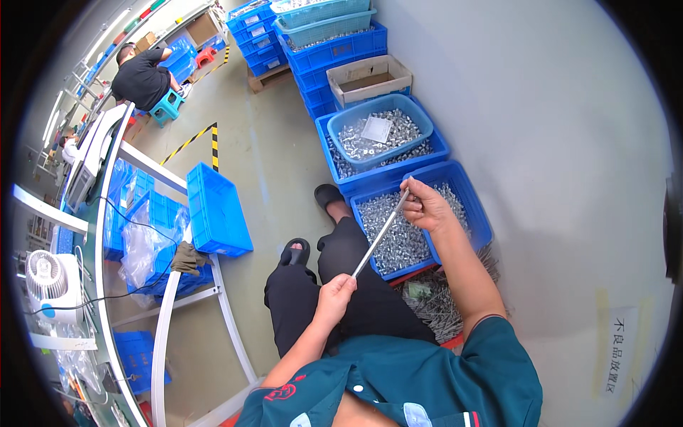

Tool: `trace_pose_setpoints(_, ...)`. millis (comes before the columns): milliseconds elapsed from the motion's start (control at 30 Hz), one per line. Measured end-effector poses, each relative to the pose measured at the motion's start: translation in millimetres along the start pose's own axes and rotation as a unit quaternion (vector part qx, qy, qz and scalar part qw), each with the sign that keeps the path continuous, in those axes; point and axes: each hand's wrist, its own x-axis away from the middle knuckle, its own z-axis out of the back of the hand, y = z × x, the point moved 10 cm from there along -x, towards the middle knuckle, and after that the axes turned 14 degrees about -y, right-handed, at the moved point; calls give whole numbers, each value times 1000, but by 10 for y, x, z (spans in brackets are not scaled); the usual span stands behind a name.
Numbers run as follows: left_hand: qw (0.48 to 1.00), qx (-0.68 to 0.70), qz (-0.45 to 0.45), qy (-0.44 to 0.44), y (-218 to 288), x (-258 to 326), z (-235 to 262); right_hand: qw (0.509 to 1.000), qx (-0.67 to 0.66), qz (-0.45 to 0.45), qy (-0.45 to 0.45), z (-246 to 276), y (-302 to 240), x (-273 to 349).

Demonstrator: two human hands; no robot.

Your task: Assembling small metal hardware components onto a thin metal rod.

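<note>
The rod [380, 233] is smooth, shiny metal, as are the small bright parts [398, 238] heaped in the glossy blue plastic crate [478, 213]. The box [370, 78] is matt brown cardboard; the floor [284, 156] is smooth and dull.

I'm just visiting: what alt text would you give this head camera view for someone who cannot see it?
A seated person holds a thin metal rod between the left hand and the right hand, above a blue crate full of small silvery metal parts. More blue crates line the grey wall, and another person sits working far off.
</note>
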Motion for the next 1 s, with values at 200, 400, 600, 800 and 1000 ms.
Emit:
trace_pose_setpoints(200, 1000, 6, 5, -8, -15, 2, -6, 988, 155, -11, -24, -175, -180, 34)
trace_pose_setpoints(400, 1000, 5, -3, 0, 27, 1, 5, 994, 102, -16, -36, -314, -184, 69)
trace_pose_setpoints(600, 1000, 17, -6, -9, 19, -7, -13, 998, 29, -33, -52, -226, -87, 73)
trace_pose_setpoints(800, 1000, 22, -9, -10, 7, 4, -17, 995, 90, -22, -35, -199, -115, 58)
trace_pose_setpoints(1000, 1000, 11, -16, -4, 31, 14, -12, 982, 187, -13, 1, -232, -247, 89)
